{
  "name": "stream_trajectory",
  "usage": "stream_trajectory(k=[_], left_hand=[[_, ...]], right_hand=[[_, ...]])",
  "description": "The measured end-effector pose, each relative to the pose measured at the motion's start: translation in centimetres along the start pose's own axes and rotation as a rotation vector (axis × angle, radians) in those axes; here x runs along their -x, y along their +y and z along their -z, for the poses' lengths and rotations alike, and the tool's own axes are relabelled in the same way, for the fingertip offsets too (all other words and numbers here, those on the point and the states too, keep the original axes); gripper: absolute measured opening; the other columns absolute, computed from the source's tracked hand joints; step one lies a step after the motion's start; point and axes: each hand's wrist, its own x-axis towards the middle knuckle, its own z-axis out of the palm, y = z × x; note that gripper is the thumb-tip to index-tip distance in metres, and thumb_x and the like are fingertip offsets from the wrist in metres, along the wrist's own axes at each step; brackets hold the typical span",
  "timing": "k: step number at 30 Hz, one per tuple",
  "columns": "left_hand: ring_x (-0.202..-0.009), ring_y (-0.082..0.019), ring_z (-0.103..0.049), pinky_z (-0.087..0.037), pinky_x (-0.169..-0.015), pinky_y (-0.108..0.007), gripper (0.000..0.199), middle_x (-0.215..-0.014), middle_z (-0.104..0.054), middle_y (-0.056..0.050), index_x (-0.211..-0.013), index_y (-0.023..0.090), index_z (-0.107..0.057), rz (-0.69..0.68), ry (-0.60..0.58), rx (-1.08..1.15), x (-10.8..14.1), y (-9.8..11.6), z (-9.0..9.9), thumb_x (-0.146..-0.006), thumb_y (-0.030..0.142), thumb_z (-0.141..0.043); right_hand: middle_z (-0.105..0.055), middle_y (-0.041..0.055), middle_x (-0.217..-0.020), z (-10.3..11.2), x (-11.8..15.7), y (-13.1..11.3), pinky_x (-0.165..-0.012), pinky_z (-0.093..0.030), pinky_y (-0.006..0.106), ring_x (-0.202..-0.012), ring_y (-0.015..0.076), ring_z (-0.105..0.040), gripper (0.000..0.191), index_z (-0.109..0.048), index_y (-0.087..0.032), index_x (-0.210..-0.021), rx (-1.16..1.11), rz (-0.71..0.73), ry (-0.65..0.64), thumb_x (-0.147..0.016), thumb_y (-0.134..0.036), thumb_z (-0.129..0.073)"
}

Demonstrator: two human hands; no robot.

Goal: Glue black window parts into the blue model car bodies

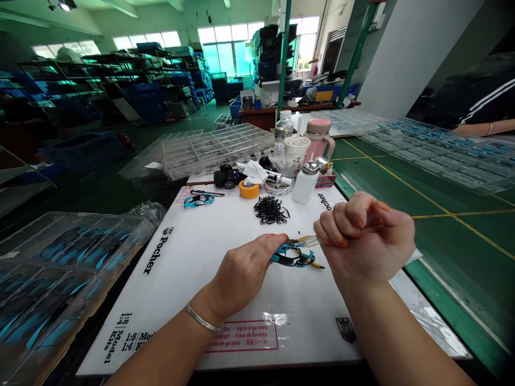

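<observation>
While the left hand [245, 271] pinches a small blue and black car part [292, 256] down on the white box [193, 268], the right hand [364, 236] is curled into a fist above it. A thin brush [309, 242] sticks out from the fist, and its tip touches the top of the part. So both hands are closed: the left one around the part with its fingertips, the right one around the brush.

The part sits near the middle of the box, just in front of the person. To do this dab well, I think the left fingers should keep the part flat and not let it slide. The brush tip should touch only the spot that needs it, with a soft push. Too hard a push could tip the part or smear it.

A pile of little black pieces [270, 209] lies close behind the part. A white bottle [304, 183] stands near it, and an orange tape roll [249, 189] is to its left. Another blue part [198, 200] rests farther back on the left. Clear trays [60, 257] full of blue parts sit at the left edge. Another person's arm [485, 128] shows far off on the right.
</observation>
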Motion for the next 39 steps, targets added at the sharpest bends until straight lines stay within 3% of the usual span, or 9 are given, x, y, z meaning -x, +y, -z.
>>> stream_trajectory(k=[39], left_hand=[[-0.119,-0.012,-0.060,-0.050,-0.104,-0.024,0.048,-0.127,-0.064,-0.005,-0.135,0.014,-0.046,-0.017,0.023,-0.023,-0.01,0.04,0.16,-0.090,0.003,-0.053]], right_hand=[[-0.015,-0.0058,-0.046,-0.05,0.12,-0.28,-0.039,-0.019,0.024,-0.037,0.0087,-0.017,0.027,-0.038,-0.019,-0.056,0.009,0.002,0.014,-0.077,-0.031,-0.048]])
